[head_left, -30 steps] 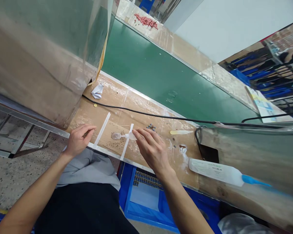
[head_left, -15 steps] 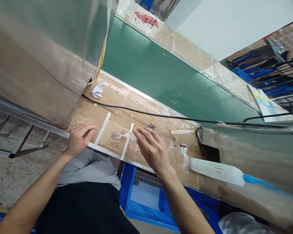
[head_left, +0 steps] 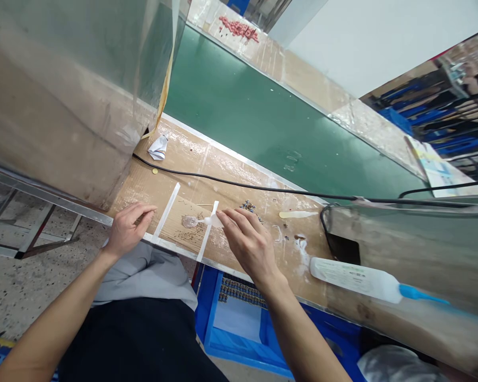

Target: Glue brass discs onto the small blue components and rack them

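My right hand [head_left: 247, 242] rests on the cardboard-covered bench [head_left: 231, 175], its fingers pinched on a small white dropper [head_left: 210, 220] whose tip points left at a small clear puddle [head_left: 188, 222]. My left hand [head_left: 128, 227] lies at the bench's front edge with its fingers curled together; I cannot make out anything in them. Two white tape strips [head_left: 166, 212] frame the patch between my hands. A cluster of small metal parts [head_left: 247, 206] sits just beyond my right hand.
A black cable [head_left: 239, 185] crosses the bench. Behind it runs a green conveyor belt [head_left: 254, 122]. A white squeeze bottle with a blue nozzle [head_left: 358, 280] lies at right beside a clear plastic-covered box [head_left: 414, 249]. A blue bin [head_left: 239, 323] sits below the bench. Crumpled paper [head_left: 159, 148] lies at left.
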### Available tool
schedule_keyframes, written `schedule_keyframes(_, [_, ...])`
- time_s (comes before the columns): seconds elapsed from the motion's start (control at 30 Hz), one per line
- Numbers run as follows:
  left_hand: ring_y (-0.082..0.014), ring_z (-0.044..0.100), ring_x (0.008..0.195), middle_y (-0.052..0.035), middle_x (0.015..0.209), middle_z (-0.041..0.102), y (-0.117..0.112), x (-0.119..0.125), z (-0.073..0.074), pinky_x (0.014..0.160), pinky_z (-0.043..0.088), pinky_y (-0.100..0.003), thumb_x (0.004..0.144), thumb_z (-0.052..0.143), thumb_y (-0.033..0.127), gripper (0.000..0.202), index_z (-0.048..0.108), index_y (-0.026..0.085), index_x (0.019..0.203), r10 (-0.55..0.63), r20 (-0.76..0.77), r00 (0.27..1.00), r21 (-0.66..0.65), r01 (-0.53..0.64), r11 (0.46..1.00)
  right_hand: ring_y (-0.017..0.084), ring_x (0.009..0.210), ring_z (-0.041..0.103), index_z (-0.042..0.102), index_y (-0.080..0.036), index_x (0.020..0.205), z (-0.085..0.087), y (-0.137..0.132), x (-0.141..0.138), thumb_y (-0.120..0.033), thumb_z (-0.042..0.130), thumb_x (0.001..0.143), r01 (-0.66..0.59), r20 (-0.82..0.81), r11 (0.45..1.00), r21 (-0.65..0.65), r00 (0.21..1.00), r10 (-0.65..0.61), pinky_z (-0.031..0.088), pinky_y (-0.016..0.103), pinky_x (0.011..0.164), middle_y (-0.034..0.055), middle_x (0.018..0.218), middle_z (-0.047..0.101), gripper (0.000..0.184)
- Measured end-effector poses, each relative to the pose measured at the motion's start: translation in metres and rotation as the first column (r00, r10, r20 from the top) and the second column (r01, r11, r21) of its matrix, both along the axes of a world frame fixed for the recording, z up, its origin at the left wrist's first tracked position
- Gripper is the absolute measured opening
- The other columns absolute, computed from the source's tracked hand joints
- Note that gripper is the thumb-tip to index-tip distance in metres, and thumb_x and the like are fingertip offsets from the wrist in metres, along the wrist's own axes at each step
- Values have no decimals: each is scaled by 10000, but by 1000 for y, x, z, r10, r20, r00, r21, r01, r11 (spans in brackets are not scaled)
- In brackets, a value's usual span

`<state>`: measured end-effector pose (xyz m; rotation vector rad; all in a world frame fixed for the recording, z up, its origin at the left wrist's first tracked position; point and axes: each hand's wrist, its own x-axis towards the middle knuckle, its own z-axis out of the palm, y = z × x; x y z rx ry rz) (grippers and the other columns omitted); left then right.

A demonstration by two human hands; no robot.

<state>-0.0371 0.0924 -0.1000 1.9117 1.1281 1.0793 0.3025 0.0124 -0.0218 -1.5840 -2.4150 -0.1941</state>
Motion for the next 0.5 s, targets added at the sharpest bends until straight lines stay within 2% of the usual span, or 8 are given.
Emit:
schedule_keyframes(0.23, [-216, 812, 1088, -39, 1154, 859, 0, 0, 1, 985, 611, -349, 1137, 625, 238, 197, 818, 255, 1173, 2, 0, 1000, 2, -2, 1000, 356, 1337, 692, 512, -247, 1706, 1, 0, 0, -31, 544, 1079, -13, 36, 1000, 12, 999, 13, 667, 537, 1080, 164, 1404, 767, 664])
schedule_keyframes(0.5, [-221, 816, 1089, -38, 1152, 861, 0, 1, 2, 978, 618, -351, 1137, 619, 244, 202, 819, 257, 1165, 6, -3, 1000, 5, -6, 1000, 347, 1320, 706, 529, -281, 1697, 0, 0, 0, -30, 541, 1082, -2, 17, 1000, 19, 1000, 2, 667, 530, 1080, 144, 1392, 774, 664])
